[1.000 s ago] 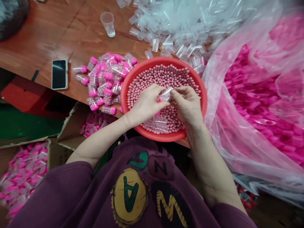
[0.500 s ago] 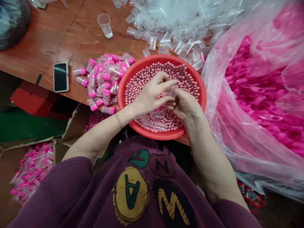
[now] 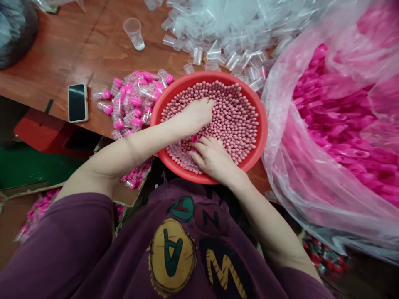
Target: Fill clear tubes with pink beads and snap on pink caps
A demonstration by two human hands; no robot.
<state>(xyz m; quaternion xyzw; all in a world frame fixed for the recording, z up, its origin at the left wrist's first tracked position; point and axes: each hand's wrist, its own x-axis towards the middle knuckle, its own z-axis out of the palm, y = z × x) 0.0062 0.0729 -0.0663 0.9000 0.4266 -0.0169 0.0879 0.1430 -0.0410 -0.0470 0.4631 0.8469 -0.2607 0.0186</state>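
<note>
My left hand point(image 3: 197, 116) is curled down into the pink bead-like tips point(image 3: 232, 118) packed in the red basin point(image 3: 263, 124). Its fingertips are hidden, so I cannot make out what they pinch. Lower in the basin, my right hand point(image 3: 215, 160) reaches in from the right with fingers apart, the foremost beside a small pink cap point(image 3: 195, 138). Clear plastic pieces point(image 3: 177, 150) lie on the tips at the basin's lower left, partly covered by my arm and hand.
Filled clear bottles with pink caps point(image 3: 132, 101) are heaped left of the basin. A phone point(image 3: 77, 103) and a clear cup point(image 3: 134, 33) are farther left. Empty clear tubes point(image 3: 215, 50) lie behind. A plastic bag of pink parts point(image 3: 336, 116) stands right; boxes of filled bottles point(image 3: 40, 207) sit below.
Both hands have parted from the clear cup they held together above the basin. My left hand has dropped onto the tips; my right has moved down and left to the pink cap.
</note>
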